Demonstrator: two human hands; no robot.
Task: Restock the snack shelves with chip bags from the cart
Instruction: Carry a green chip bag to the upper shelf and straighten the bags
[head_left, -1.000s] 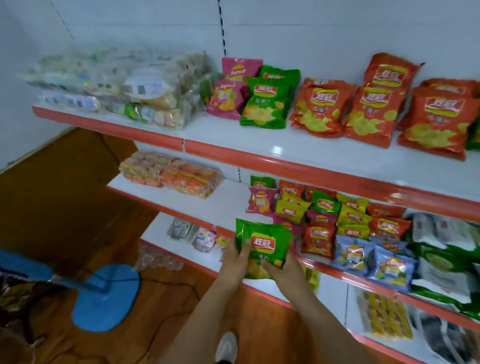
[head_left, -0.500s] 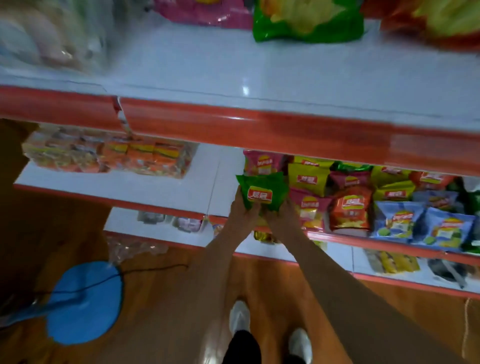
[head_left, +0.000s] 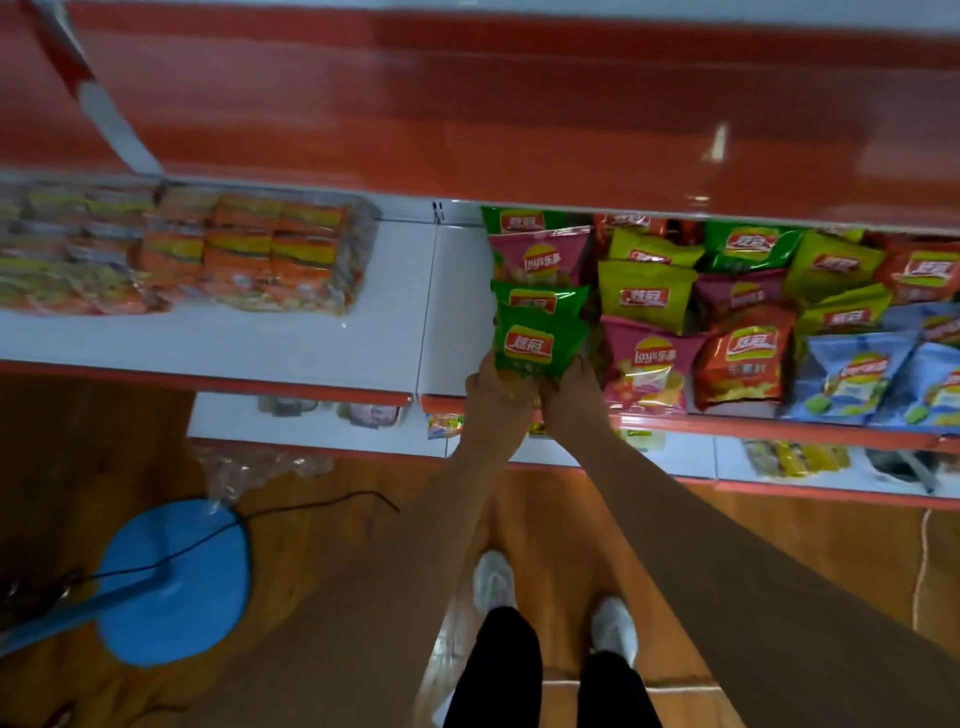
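**Green bag going onto the middle shelf**

I see the middle shelf (head_left: 311, 343) already well filled to the right of my hands: rows of chip bags in yellow, pink, orange and blue run off that way. To the left of my hands the same shelf is mostly bare white, with only a block of wrapped snack packs (head_left: 249, 254) well apart at its far end, so I judge plenty of restocking is left there. The cart is not in view, so I cannot tell how many bags remain.

Below my hands lies a wooden floor (head_left: 337, 545), with a blue round stand base (head_left: 171, 582) and its black cord off to my lower left.

My left hand (head_left: 493, 389) and right hand (head_left: 569, 392) are side by side, both closed on the bottom edge of a green chip bag (head_left: 537, 345), standing it at the shelf's front edge. Just behind it sits another green bag (head_left: 540, 299), and a pink bag (head_left: 540, 257) behind that.
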